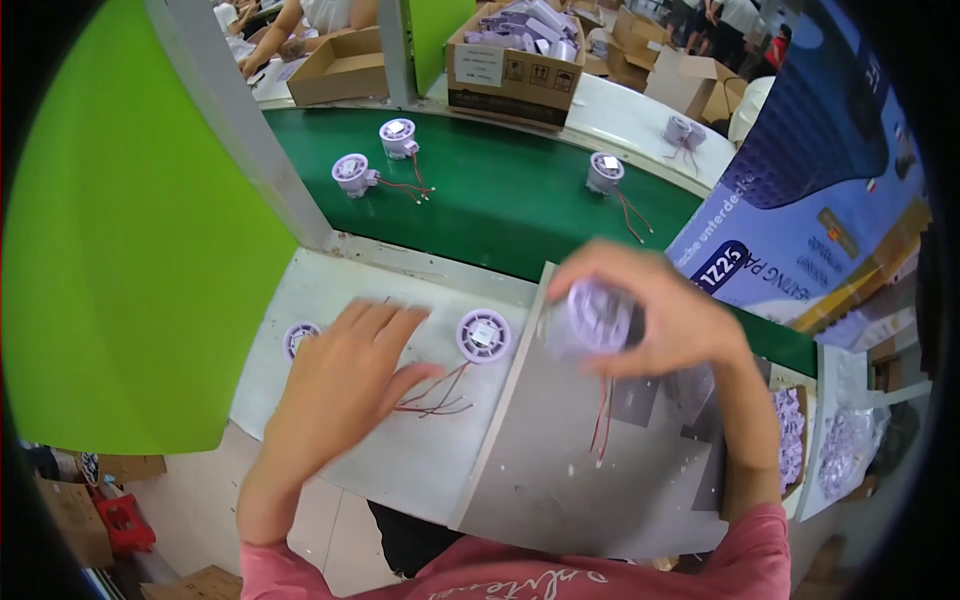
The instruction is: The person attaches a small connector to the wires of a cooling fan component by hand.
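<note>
My right hand (660, 310) is closed around a round lilac motor housing (598, 318), blurred by motion. Thin red wires (602, 425) hang from it above the grey board. My left hand (350, 375) hovers over the white tabletop, thumb apart from the fingers, with nothing visible in it. Just right of its fingertips lies a second lilac round housing (483, 336) with a pale square in its middle; loose wires (440, 402) trail beside the thumb. Another lilac housing (301, 339) is partly hidden behind the back of my left hand.
Across the front runs a green belt (480, 200) carrying three similar housings with wires. An open carton (515, 80) of lilac parts stands beyond it. A green panel (130, 250) bounds the left, a large printed blue box (800, 200) the right. Other people work farther back.
</note>
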{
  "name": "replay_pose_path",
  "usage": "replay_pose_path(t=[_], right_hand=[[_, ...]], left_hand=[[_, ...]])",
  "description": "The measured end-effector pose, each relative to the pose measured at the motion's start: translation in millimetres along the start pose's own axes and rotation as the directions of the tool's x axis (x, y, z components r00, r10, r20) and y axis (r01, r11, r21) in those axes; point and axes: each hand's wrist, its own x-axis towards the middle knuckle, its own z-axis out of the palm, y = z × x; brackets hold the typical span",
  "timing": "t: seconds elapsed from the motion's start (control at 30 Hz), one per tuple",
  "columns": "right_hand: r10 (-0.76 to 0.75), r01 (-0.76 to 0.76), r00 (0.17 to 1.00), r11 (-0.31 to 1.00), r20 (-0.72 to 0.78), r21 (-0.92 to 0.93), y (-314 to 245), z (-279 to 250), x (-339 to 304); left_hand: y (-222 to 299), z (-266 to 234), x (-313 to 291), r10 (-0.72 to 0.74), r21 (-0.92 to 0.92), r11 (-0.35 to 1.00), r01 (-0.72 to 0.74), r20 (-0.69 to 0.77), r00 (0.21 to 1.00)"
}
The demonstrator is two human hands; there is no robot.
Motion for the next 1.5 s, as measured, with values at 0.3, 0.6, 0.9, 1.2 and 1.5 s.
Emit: replay_pose_path(t=[0.3, 0.6, 0.9, 1.2, 1.5], right_hand=[[0.259, -0.255, 0.964, 0.965, 0.060, -0.055, -29, 112, -64], [0.255, -0.274, 0.942, 0.960, -0.219, -0.061, -43, 148, -91], [0.433, -0.723, 0.542, 0.676, -0.720, -0.138, -96, 85, -221], [0.569, -0.981, 0.193, 0.116, -0.799, -0.155, -101, 66, -357], [0.654, -0.968, 0.230, 0.228, -0.721, -0.102, -87, 70, -355]], left_hand=[[16, 69, 58, 0.349, 0.122, 0.926, -0.359, 0.096, 0.932], [65, 25, 31, 0.126, 0.022, 0.991, -0.130, -0.452, 0.883], [9, 71, 11, -0.148, 0.520, 0.790, 0.326, -0.354, 0.923], [58, 74, 87, 0.188, 0.562, 0.826, 0.028, -0.322, 0.928], [54, 116, 367, 0.477, 0.734, 0.584, -0.347, 0.035, 0.878]])
